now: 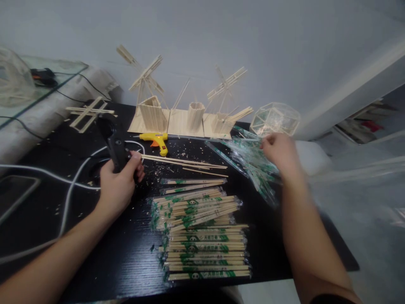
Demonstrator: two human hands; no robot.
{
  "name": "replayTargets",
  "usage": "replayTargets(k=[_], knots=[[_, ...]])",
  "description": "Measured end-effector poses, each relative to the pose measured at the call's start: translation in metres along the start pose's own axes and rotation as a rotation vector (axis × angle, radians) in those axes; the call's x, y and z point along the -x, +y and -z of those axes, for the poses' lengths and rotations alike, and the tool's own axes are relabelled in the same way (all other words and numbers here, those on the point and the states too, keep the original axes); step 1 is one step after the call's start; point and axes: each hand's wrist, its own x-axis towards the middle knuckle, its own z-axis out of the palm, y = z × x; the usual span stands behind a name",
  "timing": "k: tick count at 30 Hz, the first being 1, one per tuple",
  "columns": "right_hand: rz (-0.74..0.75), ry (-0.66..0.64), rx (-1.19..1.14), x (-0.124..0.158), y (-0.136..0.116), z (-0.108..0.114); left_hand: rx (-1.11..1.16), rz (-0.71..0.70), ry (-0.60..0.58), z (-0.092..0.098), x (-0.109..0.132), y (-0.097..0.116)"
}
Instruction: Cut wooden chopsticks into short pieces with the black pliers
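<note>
My left hand point(122, 177) is wrapped round a black tool point(115, 143) and also pinches the left ends of thin wooden sticks point(180, 161) that point right. Over a heap of clear and green wrappers point(249, 156), my right hand point(278, 150) is closed, its fingertips together; whether it grips a wrapper is hard to tell. Packaged chopsticks point(205, 245) lie in rows at the front middle of the black table point(126, 261). A yellow glue gun point(155, 141) rests on its side behind the loose sticks.
Wooden windmill models point(153, 114) on flat bases stand along the wall, with a stick frame point(275, 118) to their right. Another cross-shaped stick piece point(88, 114) is at the back left. A white cable point(70, 190) loops across the left side. Wood scraps litter the middle.
</note>
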Motion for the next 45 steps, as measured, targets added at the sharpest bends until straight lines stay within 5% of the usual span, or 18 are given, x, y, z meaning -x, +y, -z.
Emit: replayTargets(k=[9, 12, 15, 19, 21, 29, 45], knots=[[-0.075, -0.068, 0.273, -0.009, 0.011, -0.014, -0.087, 0.025, -0.083, 0.002, 0.002, -0.006], [0.024, -0.047, 0.254, -0.001, -0.003, -0.011, -0.158, 0.03, -0.089, 0.003, 0.003, -0.009], [0.273, -0.062, 0.011, 0.023, -0.029, -0.017, -0.228, 0.03, -0.107, 0.002, 0.005, -0.01], [0.701, -0.412, -0.362, 0.07, -0.069, -0.032, -0.309, 0.013, -0.149, 0.001, 0.01, -0.008], [0.799, -0.585, -0.494, 0.089, -0.084, -0.039, -0.324, 0.002, -0.166, 0.001, 0.012, -0.008], [0.656, -0.834, -0.729, 0.099, -0.088, -0.05, -0.274, 0.006, -0.199, 0.001, 0.015, -0.011], [0.729, -0.633, -0.308, 0.077, -0.075, -0.058, -0.198, 0.03, -0.234, 0.002, 0.01, -0.007]])
